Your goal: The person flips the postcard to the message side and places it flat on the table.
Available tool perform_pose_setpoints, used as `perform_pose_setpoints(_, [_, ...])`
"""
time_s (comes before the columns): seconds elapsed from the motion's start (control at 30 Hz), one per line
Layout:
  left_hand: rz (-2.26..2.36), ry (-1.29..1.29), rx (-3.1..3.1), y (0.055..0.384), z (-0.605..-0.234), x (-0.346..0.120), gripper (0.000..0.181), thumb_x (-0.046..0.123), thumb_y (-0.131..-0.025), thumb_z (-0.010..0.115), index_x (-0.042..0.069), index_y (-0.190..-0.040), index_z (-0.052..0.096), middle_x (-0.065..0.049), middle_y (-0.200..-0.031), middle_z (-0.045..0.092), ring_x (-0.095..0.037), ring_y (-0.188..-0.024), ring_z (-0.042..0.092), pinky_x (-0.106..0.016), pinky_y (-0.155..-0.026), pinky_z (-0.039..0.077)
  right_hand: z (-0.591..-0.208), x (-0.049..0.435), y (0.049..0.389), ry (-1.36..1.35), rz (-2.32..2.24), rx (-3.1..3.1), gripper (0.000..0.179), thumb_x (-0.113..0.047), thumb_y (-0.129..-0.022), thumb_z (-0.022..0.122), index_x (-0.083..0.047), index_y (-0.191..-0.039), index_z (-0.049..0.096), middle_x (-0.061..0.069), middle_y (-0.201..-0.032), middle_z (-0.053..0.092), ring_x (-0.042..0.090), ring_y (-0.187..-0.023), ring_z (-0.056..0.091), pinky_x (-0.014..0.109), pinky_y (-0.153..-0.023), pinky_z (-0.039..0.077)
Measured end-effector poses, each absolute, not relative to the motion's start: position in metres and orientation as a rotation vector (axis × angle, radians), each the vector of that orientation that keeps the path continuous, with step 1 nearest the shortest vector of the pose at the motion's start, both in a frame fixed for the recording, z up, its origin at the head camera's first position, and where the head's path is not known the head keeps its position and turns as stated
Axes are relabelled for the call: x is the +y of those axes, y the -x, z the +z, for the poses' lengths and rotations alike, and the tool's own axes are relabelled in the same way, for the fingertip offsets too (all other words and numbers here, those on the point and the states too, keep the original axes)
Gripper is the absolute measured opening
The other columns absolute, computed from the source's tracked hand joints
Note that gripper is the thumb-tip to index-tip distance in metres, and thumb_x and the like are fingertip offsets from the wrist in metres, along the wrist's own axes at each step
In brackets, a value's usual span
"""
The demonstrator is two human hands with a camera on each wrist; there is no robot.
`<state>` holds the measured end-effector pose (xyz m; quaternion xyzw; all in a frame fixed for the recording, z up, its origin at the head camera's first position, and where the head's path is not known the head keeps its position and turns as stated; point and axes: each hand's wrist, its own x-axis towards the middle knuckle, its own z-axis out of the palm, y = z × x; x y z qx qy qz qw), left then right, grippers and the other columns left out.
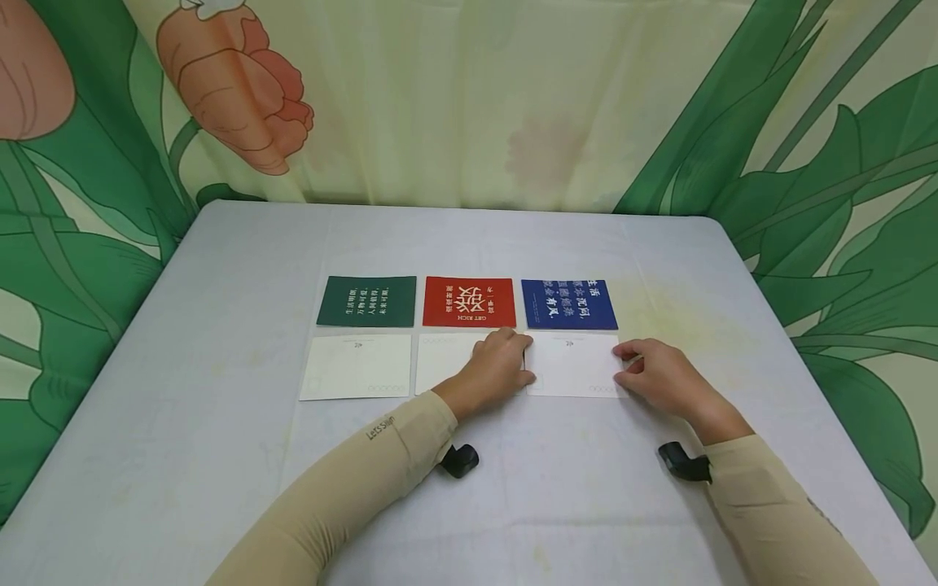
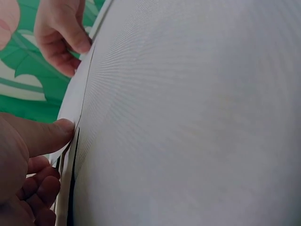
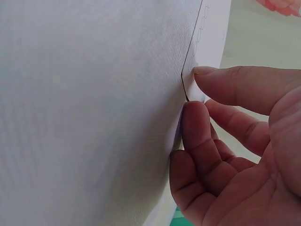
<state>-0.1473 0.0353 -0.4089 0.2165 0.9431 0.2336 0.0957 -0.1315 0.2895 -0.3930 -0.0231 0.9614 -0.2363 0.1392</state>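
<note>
A white postcard (image 1: 572,368), blank side up with faint printed marks, lies at the right end of the near row. My left hand (image 1: 494,368) pinches its left edge, thumb nearer me and fingers toward the far corner. At the opposite edge, my right hand (image 1: 661,376) holds the card between thumb and fingers. The right wrist view shows the right thumb (image 3: 230,84) on the card's corner, other fingers curled beside its edge. Partly behind the left hand lies a middle white postcard (image 1: 444,358). A blue postcard (image 1: 570,306) with white lettering sits just beyond the held card.
Also on the white-covered table (image 1: 183,407) are a green postcard (image 1: 366,301), a red postcard (image 1: 469,289) and a left white postcard (image 1: 357,370). The cards form two rows of three. A leaf-patterned curtain (image 1: 454,106) hangs behind the far table edge.
</note>
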Motion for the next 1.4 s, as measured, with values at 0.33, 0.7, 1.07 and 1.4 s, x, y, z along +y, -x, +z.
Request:
perform_pose_setpoints(0.33, [0.682, -0.639, 2.78, 0.1474, -0.4082, 0.0358, 0.057, 0.023, -0.087, 0.08, 0.003, -0.136, 0.06, -0.014, -0.129, 0.059, -0.026, -0.117, 0.056, -0.037, -0.099, 0.046, -0.3924, 0.2878, 0.1305, 0.074, -0.672, 2.779, 0.045, -0.009, -0.09, 0.071, 0.008, -0.13, 0.058, 0.023, -0.113, 0.06, 0.031, -0.09, 0.057, 0.038, -0.075, 0.052])
perform_pose_setpoints(0.7, [0.706, -0.684, 2.75, 0.1481, -0.4084, 0.0363, 0.056, 0.019, -0.089, 0.078, 0.003, -0.138, 0.058, -0.012, -0.13, 0.06, -0.027, -0.119, 0.055, -0.037, -0.1, 0.045, -0.392, 0.2883, 0.1295, 0.113, -0.66, 2.81, 0.047, -0.006, -0.089, 0.071, 0.007, -0.132, 0.058, 0.019, -0.107, 0.057, 0.027, -0.083, 0.054, 0.034, -0.067, 0.046])
perform_pose_setpoints(1.07, [0.703, -0.706, 2.751, 0.1476, -0.4075, 0.0347, 0.054, 0.018, -0.089, 0.078, 0.002, -0.137, 0.059, -0.011, -0.129, 0.062, -0.026, -0.118, 0.056, -0.038, -0.1, 0.045, -0.3907, 0.2873, 0.1295, 0.122, -0.664, 2.804, 0.046, -0.007, -0.089, 0.072, 0.007, -0.131, 0.058, 0.016, -0.102, 0.057, 0.026, -0.082, 0.053, 0.036, -0.067, 0.044])
perform_pose_setpoints(1.4, [0.696, -0.718, 2.759, 0.1465, -0.4064, 0.0342, 0.054, 0.018, -0.089, 0.078, 0.002, -0.137, 0.059, -0.011, -0.128, 0.062, -0.026, -0.119, 0.056, -0.038, -0.101, 0.045, -0.3907, 0.2874, 0.1289, 0.127, -0.66, 2.808, 0.047, -0.007, -0.088, 0.073, 0.007, -0.131, 0.059, 0.019, -0.109, 0.057, 0.027, -0.083, 0.053, 0.036, -0.067, 0.045])
